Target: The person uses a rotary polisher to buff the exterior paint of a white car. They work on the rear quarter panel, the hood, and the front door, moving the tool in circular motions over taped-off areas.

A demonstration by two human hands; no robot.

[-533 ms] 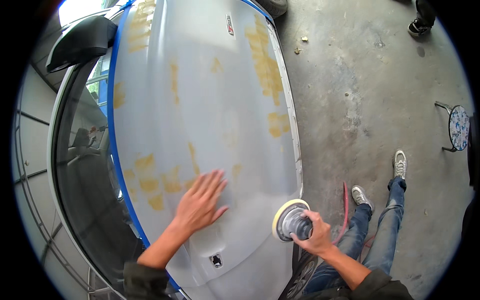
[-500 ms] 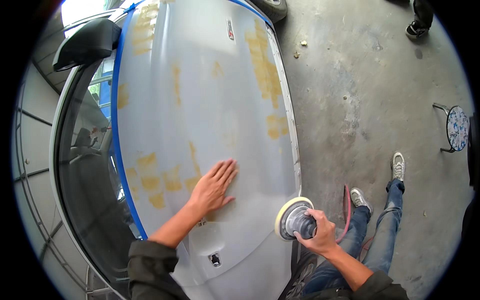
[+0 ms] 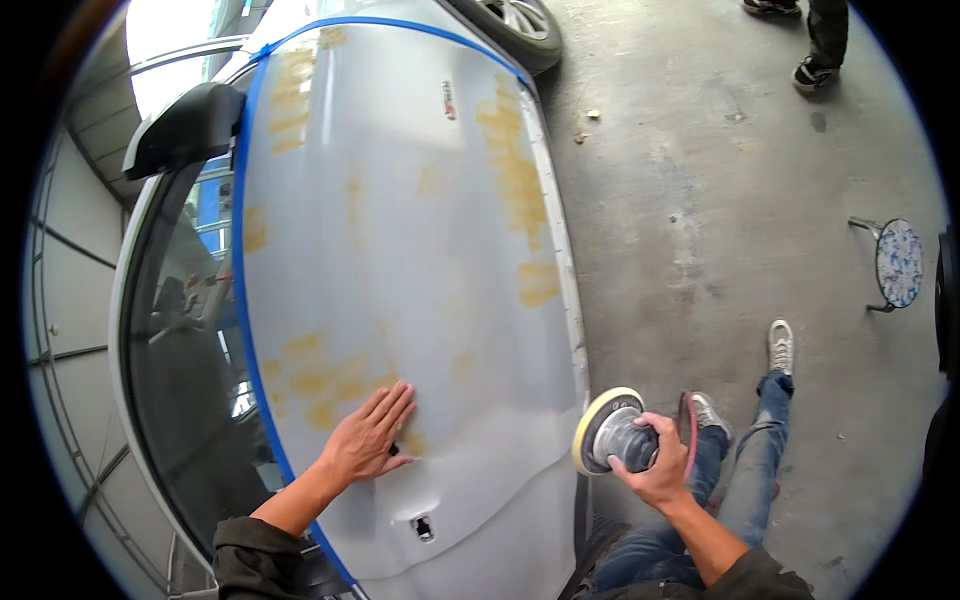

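Note:
My left hand lies with its fingers stretched out on the grey car door, just above the handle recess. Yellowish filler patches show on the panel near its fingertips. In my right hand is a round orbital sander with a yellow-rimmed pad, its face turned toward the door edge and held clear of the panel. A red hose shows just beyond that hand. Blue masking tape runs along the window side of the door. A square opening sits in the recess below my left hand.
A black side mirror juts out at the far left, beside the window glass. A car wheel is at the top. On the concrete floor stands a small round stool. Another person's shoe is at the top right.
My left hand has slid back along the door toward the handle recess and to the left. The sander, still in my right hand, has shifted slightly right. The view has moved a little.

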